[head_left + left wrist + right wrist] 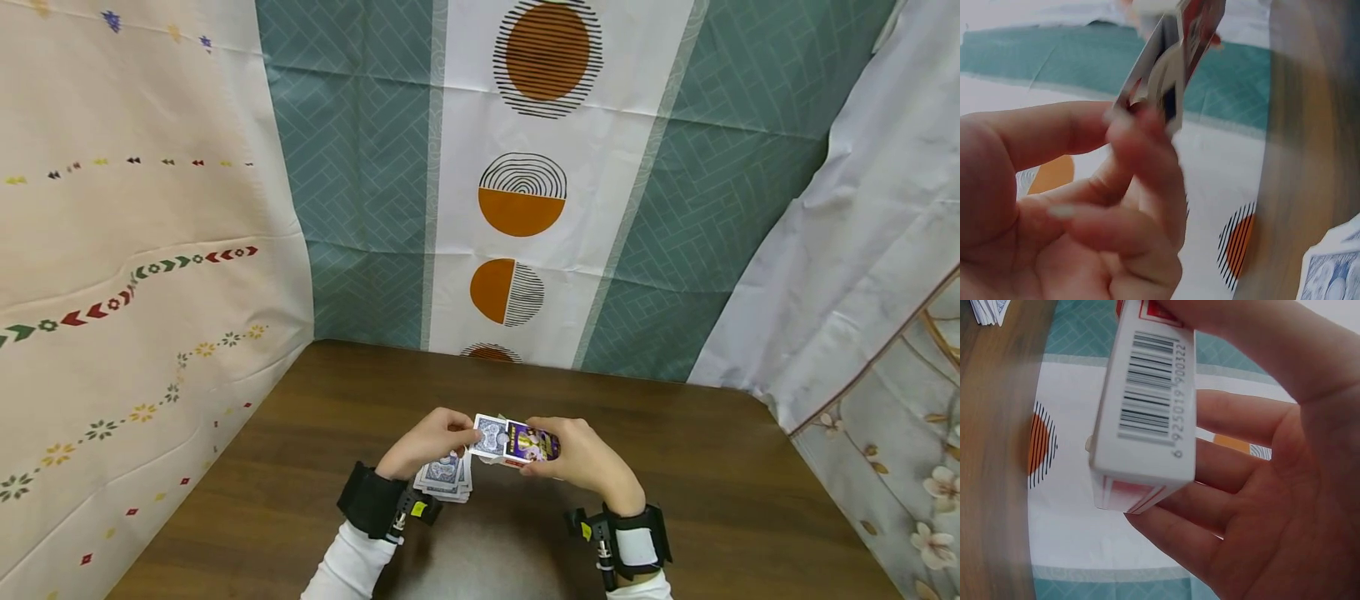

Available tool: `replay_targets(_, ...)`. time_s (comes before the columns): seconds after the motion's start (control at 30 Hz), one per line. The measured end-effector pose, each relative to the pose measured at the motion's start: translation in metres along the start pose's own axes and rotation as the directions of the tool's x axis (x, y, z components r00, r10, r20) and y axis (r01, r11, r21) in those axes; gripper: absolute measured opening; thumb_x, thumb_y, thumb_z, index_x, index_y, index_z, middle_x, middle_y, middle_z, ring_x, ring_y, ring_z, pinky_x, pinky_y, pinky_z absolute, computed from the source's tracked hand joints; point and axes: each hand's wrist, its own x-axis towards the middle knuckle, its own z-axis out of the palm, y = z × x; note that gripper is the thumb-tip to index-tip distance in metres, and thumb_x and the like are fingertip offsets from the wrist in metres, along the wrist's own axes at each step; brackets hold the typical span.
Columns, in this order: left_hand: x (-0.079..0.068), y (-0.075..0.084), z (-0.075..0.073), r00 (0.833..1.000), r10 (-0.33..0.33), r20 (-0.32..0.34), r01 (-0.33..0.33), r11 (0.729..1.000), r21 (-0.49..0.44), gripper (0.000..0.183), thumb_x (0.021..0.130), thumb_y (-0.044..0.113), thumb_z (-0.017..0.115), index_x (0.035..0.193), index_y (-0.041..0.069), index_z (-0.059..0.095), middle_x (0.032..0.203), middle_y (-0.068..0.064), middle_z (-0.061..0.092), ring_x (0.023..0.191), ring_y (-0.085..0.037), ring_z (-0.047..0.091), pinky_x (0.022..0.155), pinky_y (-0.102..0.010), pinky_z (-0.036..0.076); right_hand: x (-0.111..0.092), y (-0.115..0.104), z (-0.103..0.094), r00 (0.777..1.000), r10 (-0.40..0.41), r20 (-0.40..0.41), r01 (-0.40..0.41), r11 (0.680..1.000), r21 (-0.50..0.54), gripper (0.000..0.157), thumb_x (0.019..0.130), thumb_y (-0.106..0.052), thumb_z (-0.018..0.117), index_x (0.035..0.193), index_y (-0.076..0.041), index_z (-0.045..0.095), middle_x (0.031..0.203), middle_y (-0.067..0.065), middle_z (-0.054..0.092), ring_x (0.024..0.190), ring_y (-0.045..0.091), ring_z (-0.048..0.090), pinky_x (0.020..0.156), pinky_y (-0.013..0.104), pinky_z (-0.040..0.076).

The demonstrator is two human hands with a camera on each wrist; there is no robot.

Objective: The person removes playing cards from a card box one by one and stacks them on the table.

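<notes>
My right hand [588,458] grips a playing card box [532,443] with a purple and yellow picture on its face. In the right wrist view the white end of the box [1144,450] shows a barcode, with the fingers on one side. Blue-backed playing cards [491,435] stick out of the box's left end. My left hand [431,440] pinches their outer edge between thumb and forefinger. The left wrist view is blurred there, so how many cards are pinched cannot be told. Just below the left hand, a loose pile of blue-backed cards [444,477] lies on the table.
The brown wooden table [712,483] spreads around both hands. A patterned cloth [517,208] hangs behind its back edge, with a cream cloth [150,333] at the left and a white one [847,275] at the right. Both wrists wear black straps with cameras.
</notes>
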Motion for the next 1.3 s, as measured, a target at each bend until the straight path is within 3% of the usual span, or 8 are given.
replay_targets(0.2,-0.004,-0.007,-0.02,1.0,-0.016,0.003,0.016,0.999,-0.046,0.022,0.099,0.01,0.048,0.104,-0.008,0.06,0.084,-0.008,0.059,0.07,-0.017,0.061,0.063,-0.027,0.041,-0.001,0.001,-0.001,1.0,0.008,-0.017,-0.008,1.0,-0.011,0.062,0.072,-0.032,0.084,0.122,-0.002,0.063,0.11,0.008,0.068,0.084,0.013,0.057,0.073,0.023,0.049)
replay_targets(0.43,-0.006,-0.02,-0.042,1.0,0.005,-0.019,-0.007,0.995,-0.103,0.026,0.1,0.008,0.044,0.116,-0.011,0.053,0.086,-0.008,0.061,0.074,-0.013,0.061,0.064,-0.023,0.042,-0.002,0.001,-0.001,1.0,0.012,-0.017,-0.013,1.0,-0.007,0.06,0.073,-0.033,0.084,0.121,-0.003,0.063,0.105,0.007,0.068,0.082,0.012,0.057,0.071,0.023,0.049)
replay_targets(0.53,-0.006,-0.03,-0.049,0.996,-0.026,-0.085,0.013,0.988,-0.152,0.028,0.099,0.008,0.05,0.12,-0.01,0.053,0.086,-0.006,0.063,0.074,-0.014,0.059,0.068,-0.024,0.047,-0.001,0.002,-0.002,1.0,0.013,-0.016,-0.013,1.0,-0.002,0.06,0.073,-0.033,0.084,0.121,-0.003,0.063,0.105,0.008,0.068,0.081,0.012,0.056,0.071,0.023,0.049)
replay_targets(0.6,-0.004,-0.038,-0.052,0.981,-0.068,-0.184,0.039,0.987,-0.153,0.03,0.095,0.009,0.057,0.118,-0.01,0.055,0.086,-0.007,0.066,0.074,-0.018,0.06,0.071,-0.029,0.05,-0.002,0.002,-0.002,1.0,0.007,-0.017,-0.007,1.0,-0.004,0.06,0.073,-0.033,0.084,0.121,-0.002,0.063,0.105,0.008,0.068,0.081,0.012,0.056,0.07,0.023,0.049)
replay_targets(0.77,0.005,-0.061,-0.047,0.886,-0.183,-0.425,0.182,0.982,-0.044,0.021,0.086,0.011,0.071,0.1,-0.005,0.067,0.082,-0.01,0.07,0.074,-0.025,0.065,0.069,-0.036,0.051,-0.002,0.002,-0.001,1.0,0.005,-0.015,-0.005,1.0,0.0,0.06,0.073,-0.033,0.084,0.121,-0.002,0.063,0.105,0.008,0.068,0.081,0.012,0.057,0.07,0.022,0.049)
replay_targets(0.83,0.009,-0.068,-0.043,0.869,-0.198,-0.454,0.232,0.973,0.02,0.015,0.085,0.011,0.072,0.094,-0.002,0.071,0.081,-0.01,0.07,0.072,-0.024,0.065,0.064,-0.034,0.049,-0.003,0.001,-0.001,1.0,0.01,-0.017,-0.01,1.0,0.003,0.06,0.073,-0.033,0.084,0.12,-0.003,0.063,0.105,0.008,0.068,0.081,0.012,0.057,0.07,0.022,0.049)
replay_targets(1.07,0.02,-0.079,-0.024,0.874,-0.095,-0.477,0.26,0.92,0.293,0.004,0.082,0.009,0.074,0.085,0.006,0.074,0.086,-0.009,0.069,0.071,-0.018,0.058,0.062,-0.031,0.045,-0.002,0.003,-0.001,1.0,0.013,-0.013,-0.013,1.0,-0.002,0.06,0.074,-0.034,0.083,0.121,-0.003,0.063,0.106,0.008,0.068,0.082,0.012,0.056,0.072,0.024,0.05)
replay_targets(1.3,0.024,-0.079,-0.012,0.851,-0.102,-0.515,0.328,0.868,0.372,0.008,0.081,0.011,0.076,0.087,0.006,0.072,0.084,-0.009,0.068,0.07,-0.021,0.059,0.059,-0.034,0.044,-0.002,0.003,-0.001,1.0,0.017,-0.011,-0.017,1.0,-0.004,0.059,0.073,-0.033,0.083,0.121,-0.003,0.063,0.106,0.008,0.068,0.083,0.013,0.057,0.073,0.025,0.051)
